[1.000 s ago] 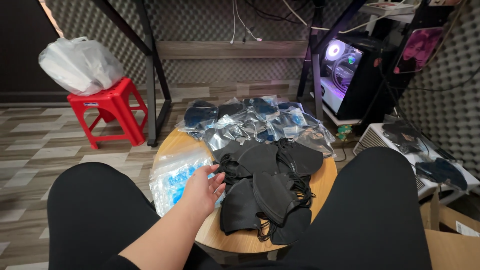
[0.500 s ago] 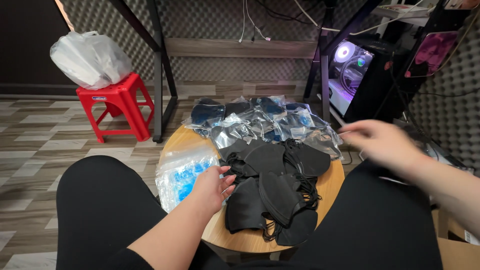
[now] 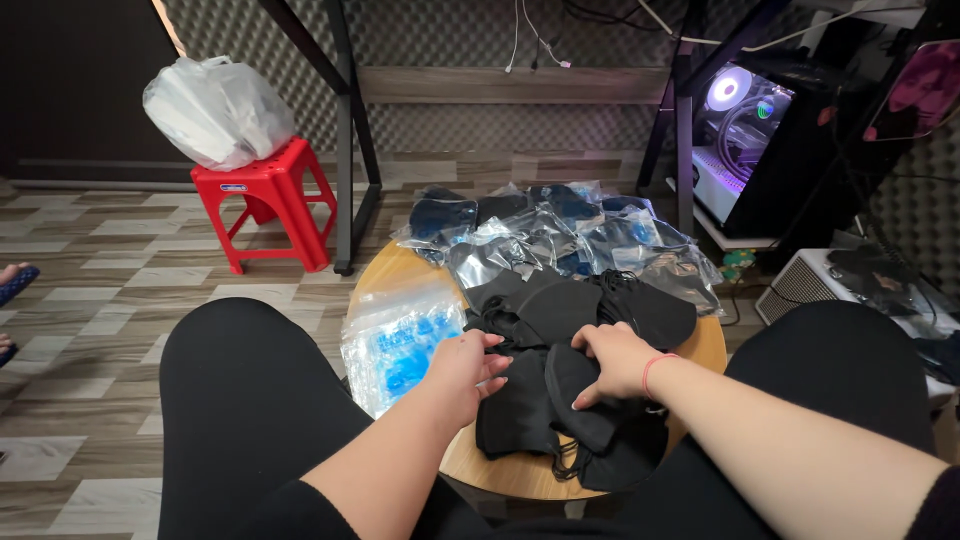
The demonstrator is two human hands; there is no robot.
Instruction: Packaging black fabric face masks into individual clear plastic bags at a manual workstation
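A heap of loose black face masks (image 3: 570, 320) lies on a small round wooden table (image 3: 505, 470) between my knees. My left hand (image 3: 468, 365) rests on the heap's left edge, fingers spread, next to a stack of clear bags with blue print (image 3: 400, 340). My right hand (image 3: 615, 360) lies on top of the masks, fingertips pressing one black mask (image 3: 585, 395). I cannot tell whether either hand grips a mask. Several masks sealed in clear bags (image 3: 550, 235) cover the far side of the table.
A red plastic stool (image 3: 265, 205) carrying a white plastic bag (image 3: 215, 110) stands at the back left. Black desk legs (image 3: 345, 130) rise behind the table. A lit computer case (image 3: 750, 130) sits at the right, a white box (image 3: 815, 285) below it.
My right hand came in from the right and dropped onto the black masks. My left hand moved slightly right, onto the edge of the heap.
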